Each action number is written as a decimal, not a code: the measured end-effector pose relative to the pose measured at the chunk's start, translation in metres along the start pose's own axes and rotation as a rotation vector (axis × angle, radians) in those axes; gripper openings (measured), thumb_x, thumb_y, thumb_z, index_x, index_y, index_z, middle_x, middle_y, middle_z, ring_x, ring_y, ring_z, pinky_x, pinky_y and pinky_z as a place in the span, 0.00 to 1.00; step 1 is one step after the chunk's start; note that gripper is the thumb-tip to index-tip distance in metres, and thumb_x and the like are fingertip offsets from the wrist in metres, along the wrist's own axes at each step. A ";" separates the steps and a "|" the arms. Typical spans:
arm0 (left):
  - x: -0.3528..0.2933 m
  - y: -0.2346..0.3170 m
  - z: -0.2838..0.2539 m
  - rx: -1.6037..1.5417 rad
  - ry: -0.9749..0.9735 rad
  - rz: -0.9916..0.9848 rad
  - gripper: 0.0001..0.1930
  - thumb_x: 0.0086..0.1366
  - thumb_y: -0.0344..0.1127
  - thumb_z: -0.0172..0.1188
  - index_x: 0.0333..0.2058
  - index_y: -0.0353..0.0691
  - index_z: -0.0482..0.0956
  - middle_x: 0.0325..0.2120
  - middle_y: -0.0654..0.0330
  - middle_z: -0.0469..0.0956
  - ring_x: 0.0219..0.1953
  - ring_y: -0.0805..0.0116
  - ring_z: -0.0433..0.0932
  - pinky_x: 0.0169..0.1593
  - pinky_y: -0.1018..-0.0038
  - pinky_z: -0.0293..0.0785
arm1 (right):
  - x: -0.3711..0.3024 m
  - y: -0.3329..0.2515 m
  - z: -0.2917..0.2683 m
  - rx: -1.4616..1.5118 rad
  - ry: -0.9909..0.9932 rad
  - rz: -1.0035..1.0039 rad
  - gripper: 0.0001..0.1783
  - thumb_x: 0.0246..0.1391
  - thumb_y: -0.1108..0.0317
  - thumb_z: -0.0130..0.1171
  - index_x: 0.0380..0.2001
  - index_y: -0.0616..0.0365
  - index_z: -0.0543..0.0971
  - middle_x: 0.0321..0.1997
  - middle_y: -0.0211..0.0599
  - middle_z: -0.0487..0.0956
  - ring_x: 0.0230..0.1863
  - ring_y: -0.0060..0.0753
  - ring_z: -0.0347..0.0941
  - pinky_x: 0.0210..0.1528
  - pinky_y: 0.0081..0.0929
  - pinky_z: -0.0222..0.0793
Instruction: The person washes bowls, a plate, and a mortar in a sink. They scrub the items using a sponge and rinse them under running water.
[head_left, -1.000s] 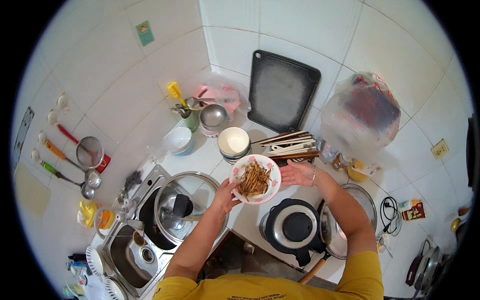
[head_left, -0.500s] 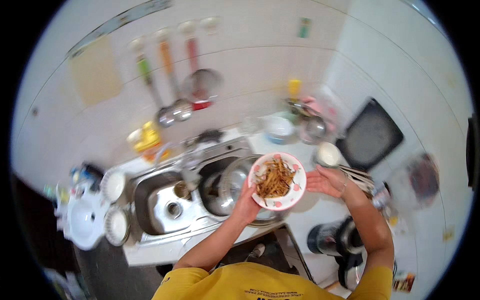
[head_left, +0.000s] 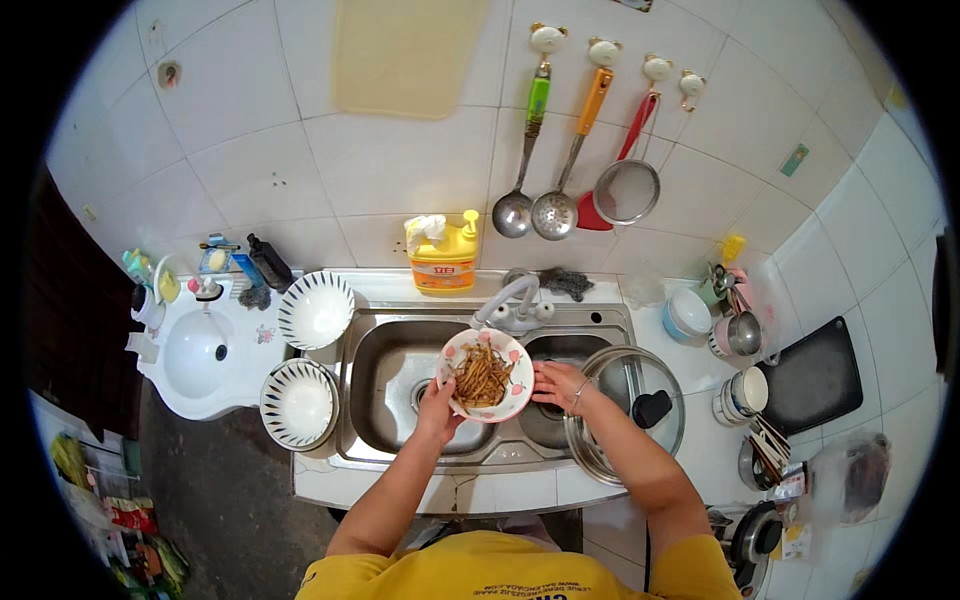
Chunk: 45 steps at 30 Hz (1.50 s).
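Note:
A white bowl (head_left: 515, 398) with a pink rim and pink fruit prints is held level over the divider of the double sink. Brown shredded food strips (head_left: 483, 376) lie inside it. My left hand (head_left: 438, 412) grips its left side, thumb over the rim and the other fingers hidden beneath. On the opposite side, my right hand (head_left: 562, 387) has its fingers at the rim, part of them out of sight. The sink (head_left: 385, 365) is stainless steel, and its tap (head_left: 515, 295) rises just behind the bowl.
A glass-lidded pan (head_left: 665, 375) covers part of the right basin. Striped bowls (head_left: 300, 405) stand left of the sink, near a white washbasin (head_left: 190, 385). Behind sits a yellow detergent bottle (head_left: 443, 262); ladles (head_left: 513, 213) and a strainer (head_left: 627, 192) hang above. A black tray (head_left: 815, 375) leans right.
The view has swung left toward the sink. Both hands and the bowl have moved left, from beside the pan to over the sink divider. My right hand has closed in on the rim.

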<state>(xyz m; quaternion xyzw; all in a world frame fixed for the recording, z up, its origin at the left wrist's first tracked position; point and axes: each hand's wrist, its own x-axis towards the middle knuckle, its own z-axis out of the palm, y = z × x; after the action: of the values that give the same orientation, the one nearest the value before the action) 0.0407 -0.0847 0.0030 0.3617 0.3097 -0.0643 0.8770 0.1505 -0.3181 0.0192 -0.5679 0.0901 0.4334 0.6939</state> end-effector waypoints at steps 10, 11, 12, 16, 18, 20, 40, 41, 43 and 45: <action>0.045 0.005 -0.024 -0.150 -0.034 0.065 0.17 0.64 0.34 0.48 0.51 0.48 0.62 0.44 0.61 0.70 0.42 0.65 0.73 0.40 0.66 0.75 | 0.091 -0.008 0.010 -0.141 0.134 -0.003 0.17 0.57 0.59 0.50 0.43 0.59 0.70 0.37 0.34 0.76 0.34 0.28 0.75 0.36 0.26 0.73; 0.046 0.005 -0.025 -0.147 -0.007 0.073 0.17 0.63 0.34 0.48 0.52 0.47 0.61 0.44 0.61 0.70 0.42 0.65 0.73 0.40 0.65 0.75 | 0.099 -0.007 0.012 -0.122 0.127 0.000 0.16 0.57 0.59 0.51 0.42 0.59 0.70 0.37 0.33 0.76 0.33 0.28 0.75 0.34 0.26 0.73; 0.044 0.006 -0.025 -0.175 -0.013 0.088 0.17 0.63 0.34 0.48 0.52 0.46 0.61 0.45 0.60 0.69 0.44 0.63 0.73 0.41 0.62 0.75 | 0.105 -0.014 0.015 -0.256 0.136 0.009 0.16 0.56 0.61 0.51 0.43 0.60 0.71 0.36 0.32 0.77 0.31 0.26 0.76 0.30 0.25 0.74; 0.052 0.005 -0.031 -0.164 -0.034 0.097 0.22 0.64 0.34 0.45 0.57 0.48 0.55 0.52 0.56 0.64 0.52 0.55 0.67 0.48 0.51 0.69 | 0.150 0.003 0.000 -0.493 0.151 -0.158 0.19 0.55 0.61 0.51 0.49 0.55 0.70 0.30 0.36 0.79 0.24 0.30 0.75 0.27 0.29 0.71; 0.054 0.002 -0.024 -0.194 -0.081 0.121 0.22 0.64 0.35 0.44 0.57 0.48 0.55 0.53 0.56 0.64 0.53 0.56 0.66 0.49 0.52 0.69 | 0.167 0.005 -0.006 -0.804 0.249 -0.436 0.22 0.52 0.60 0.53 0.49 0.55 0.69 0.31 0.41 0.79 0.26 0.38 0.75 0.31 0.31 0.71; 0.055 -0.003 -0.033 -0.216 -0.061 0.142 0.23 0.64 0.35 0.44 0.58 0.49 0.55 0.53 0.57 0.64 0.53 0.57 0.67 0.50 0.54 0.69 | 0.149 -0.028 0.024 -1.051 0.274 -0.386 0.27 0.48 0.57 0.55 0.50 0.57 0.68 0.36 0.51 0.77 0.36 0.52 0.73 0.41 0.34 0.69; 0.054 -0.012 -0.033 -0.285 -0.075 0.125 0.23 0.63 0.34 0.48 0.57 0.50 0.56 0.53 0.60 0.64 0.53 0.60 0.66 0.51 0.56 0.67 | 0.142 -0.010 -0.028 -1.148 0.523 -0.640 0.22 0.49 0.63 0.51 0.49 0.52 0.67 0.34 0.48 0.77 0.35 0.53 0.73 0.37 0.42 0.69; 0.054 -0.012 -0.031 -0.282 -0.102 0.118 0.23 0.63 0.34 0.48 0.57 0.50 0.56 0.53 0.60 0.64 0.53 0.61 0.66 0.52 0.56 0.67 | 0.139 -0.014 -0.026 -1.093 0.580 -0.614 0.22 0.49 0.62 0.51 0.49 0.52 0.67 0.33 0.48 0.77 0.35 0.53 0.73 0.37 0.42 0.69; 0.053 -0.011 -0.021 -0.304 -0.110 0.117 0.23 0.63 0.34 0.48 0.57 0.50 0.57 0.52 0.60 0.64 0.53 0.61 0.67 0.51 0.57 0.68 | 0.130 -0.024 -0.023 -0.982 0.694 -0.561 0.23 0.49 0.62 0.51 0.50 0.53 0.66 0.33 0.47 0.77 0.34 0.51 0.74 0.36 0.42 0.69; 0.055 -0.012 -0.021 -0.298 -0.124 0.100 0.23 0.63 0.34 0.48 0.56 0.50 0.57 0.52 0.60 0.65 0.53 0.61 0.67 0.51 0.57 0.68 | 0.125 -0.033 -0.022 -0.988 0.724 -0.539 0.25 0.49 0.60 0.52 0.51 0.54 0.65 0.33 0.48 0.77 0.35 0.51 0.74 0.37 0.43 0.69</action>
<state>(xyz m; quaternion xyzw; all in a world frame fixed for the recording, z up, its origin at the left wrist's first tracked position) 0.0701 -0.0738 -0.0479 0.2382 0.2427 0.0041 0.9404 0.2577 -0.2744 -0.0422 -0.9311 -0.0367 0.0172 0.3624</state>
